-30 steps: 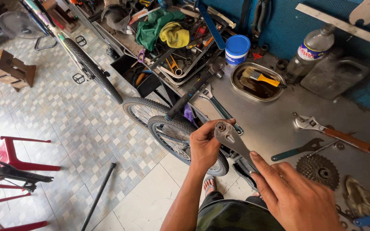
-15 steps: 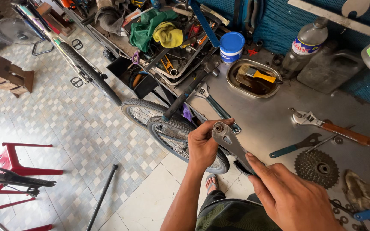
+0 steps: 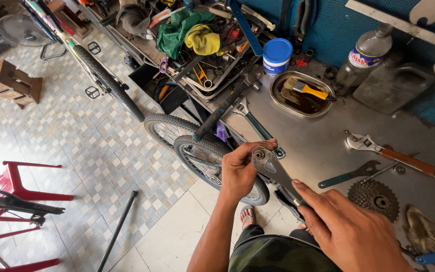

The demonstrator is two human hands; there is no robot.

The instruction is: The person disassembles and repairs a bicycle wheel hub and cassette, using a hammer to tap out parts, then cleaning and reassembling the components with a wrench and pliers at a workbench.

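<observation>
Bicycle crank arm (image 3: 274, 171) held above the near edge of the metal workbench (image 3: 323, 146). Left hand (image 3: 240, 171) curled round its far end; right hand (image 3: 351, 229) pinches the near end. Likely rigid, fairly heavy, possibly greasy; grip both ends.

Bright, even daylight, soft and diffuse; shadows faint and short under tools on metal bench top (image 3: 323, 146). Mild sheen on bench, no harsh glare. Tiled floor (image 3: 76, 166) well lit, slightly washed out. Wide-angle distortion bends lines toward edges. Right hand (image 3: 353, 231) near lens, slightly soft; left hand (image 3: 240, 171) sharp. No motion blur
</observation>
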